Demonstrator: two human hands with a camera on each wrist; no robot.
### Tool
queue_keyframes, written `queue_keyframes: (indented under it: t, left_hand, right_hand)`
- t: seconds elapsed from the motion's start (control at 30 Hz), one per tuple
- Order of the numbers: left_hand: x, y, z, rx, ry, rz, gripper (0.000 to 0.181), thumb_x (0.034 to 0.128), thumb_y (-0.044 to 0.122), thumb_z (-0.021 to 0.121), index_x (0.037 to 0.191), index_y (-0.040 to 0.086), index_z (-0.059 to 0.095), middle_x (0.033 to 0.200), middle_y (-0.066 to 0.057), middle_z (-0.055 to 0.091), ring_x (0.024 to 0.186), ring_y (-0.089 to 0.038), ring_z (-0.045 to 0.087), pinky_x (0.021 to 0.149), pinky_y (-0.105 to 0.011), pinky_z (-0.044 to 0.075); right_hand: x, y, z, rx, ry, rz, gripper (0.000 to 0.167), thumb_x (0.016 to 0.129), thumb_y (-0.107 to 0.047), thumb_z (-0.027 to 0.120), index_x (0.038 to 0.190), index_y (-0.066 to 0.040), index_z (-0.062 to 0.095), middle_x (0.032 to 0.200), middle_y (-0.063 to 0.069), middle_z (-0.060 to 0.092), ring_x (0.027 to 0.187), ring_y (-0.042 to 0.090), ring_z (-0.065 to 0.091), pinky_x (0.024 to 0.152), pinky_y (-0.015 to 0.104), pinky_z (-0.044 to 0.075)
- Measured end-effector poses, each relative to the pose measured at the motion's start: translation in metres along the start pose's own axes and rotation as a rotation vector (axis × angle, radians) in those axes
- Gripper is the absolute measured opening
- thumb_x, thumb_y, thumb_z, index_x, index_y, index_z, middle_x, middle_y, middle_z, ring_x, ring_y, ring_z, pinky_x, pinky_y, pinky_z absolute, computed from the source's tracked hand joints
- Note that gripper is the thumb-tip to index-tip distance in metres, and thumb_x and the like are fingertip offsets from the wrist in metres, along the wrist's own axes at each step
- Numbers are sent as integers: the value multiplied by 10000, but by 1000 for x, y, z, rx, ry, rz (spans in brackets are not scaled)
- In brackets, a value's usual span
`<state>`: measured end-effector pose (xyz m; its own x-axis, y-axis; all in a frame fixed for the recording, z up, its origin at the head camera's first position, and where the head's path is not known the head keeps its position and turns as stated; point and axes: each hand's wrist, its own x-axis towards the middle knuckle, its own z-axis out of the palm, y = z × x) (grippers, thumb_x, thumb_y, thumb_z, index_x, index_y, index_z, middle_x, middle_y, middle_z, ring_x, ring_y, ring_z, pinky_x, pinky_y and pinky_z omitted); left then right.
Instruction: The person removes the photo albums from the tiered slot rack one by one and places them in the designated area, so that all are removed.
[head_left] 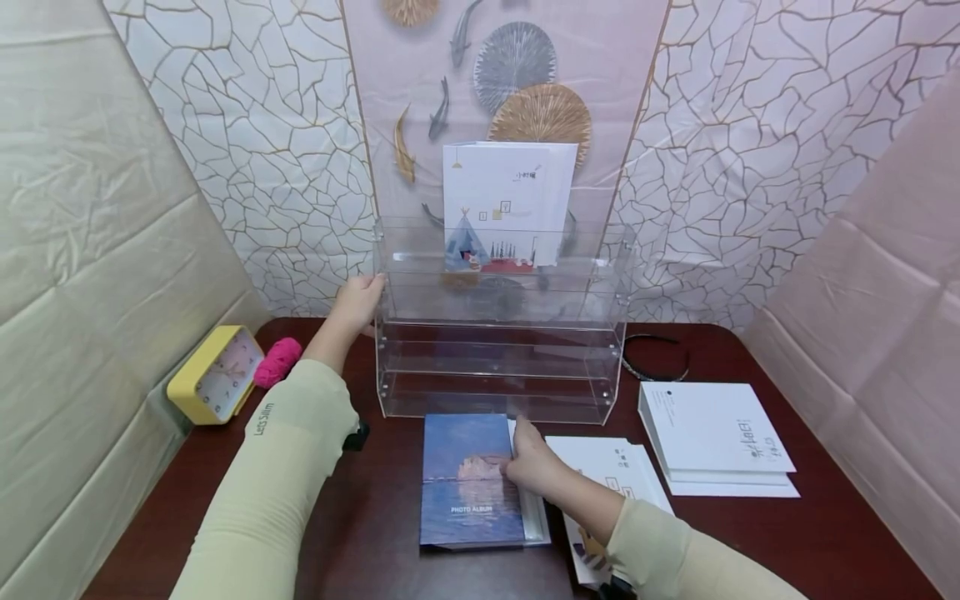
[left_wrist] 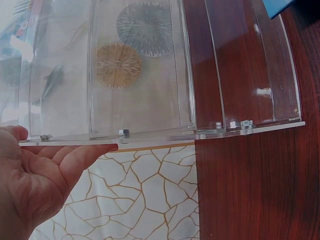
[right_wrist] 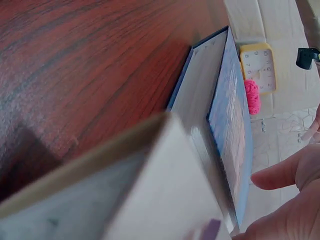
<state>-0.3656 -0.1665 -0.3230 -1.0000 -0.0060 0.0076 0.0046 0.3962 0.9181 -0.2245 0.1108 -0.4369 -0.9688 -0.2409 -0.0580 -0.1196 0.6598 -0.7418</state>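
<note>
My left hand holds the left side panel of a clear acrylic rack; in the left wrist view the thumb lies at the panel's edge, with the fingers along its outer face. A blue photo album lies on the table before the rack. At its right edge my right hand grips it, thumb over the cover side; the other fingers are mostly hidden. A white album with a tent picture stands on the rack's top tier.
Beneath my right forearm is another white album, partly covered. Farther right lies a thick white album, with a black headband behind it. A yellow clock and pink yarn are at the left of the brown table.
</note>
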Motion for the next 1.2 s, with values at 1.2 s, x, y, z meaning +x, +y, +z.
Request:
queue_keyframes:
  t: [1.2]
  left_hand:
    - [2, -1, 0, 10, 15, 4, 430, 999, 352, 332, 970, -38, 511, 877, -200, 477, 836, -365, 568, 603, -455, 589]
  right_hand:
    - [132, -124, -230, 179, 579, -167, 979, 803, -462, 696, 1480, -76, 103, 1516, 133, 207, 1372, 199, 238, 1115, 226, 216]
